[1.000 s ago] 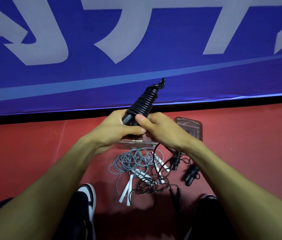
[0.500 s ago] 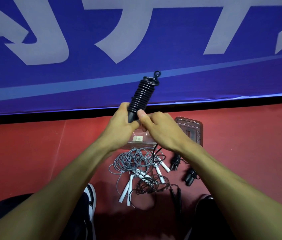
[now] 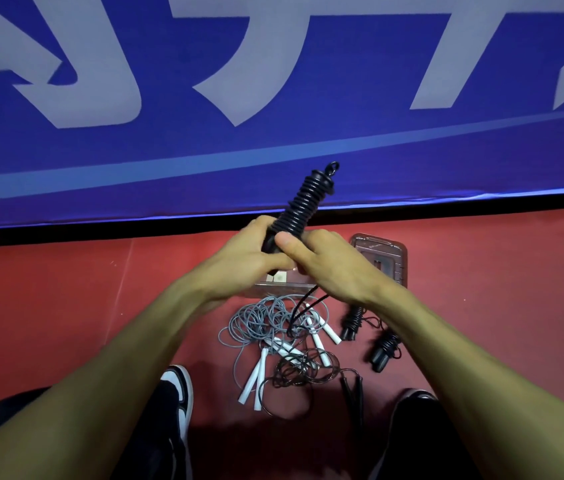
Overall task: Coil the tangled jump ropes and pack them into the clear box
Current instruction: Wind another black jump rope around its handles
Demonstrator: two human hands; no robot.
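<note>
Head view: left hand (image 3: 242,261) and right hand (image 3: 325,265) meet, both gripping the black jump rope wound tightly around its handles (image 3: 303,206), held tilted above the clear plastic box (image 3: 285,284). Red floor (image 3: 66,306) lies open leftward; blue banner wall (image 3: 273,143) bounds it behind. Tangled grey rope with white handles (image 3: 266,323) lies just below the box.

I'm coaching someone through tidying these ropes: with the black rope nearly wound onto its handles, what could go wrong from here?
1. The loose black tail drops from the right hand into the floor tangle; winding on may drag the grey rope along.
2. Both the right and left hand grip only the bundle's lower end, so the wound coils could spring loose unless the tail is secured.
</note>
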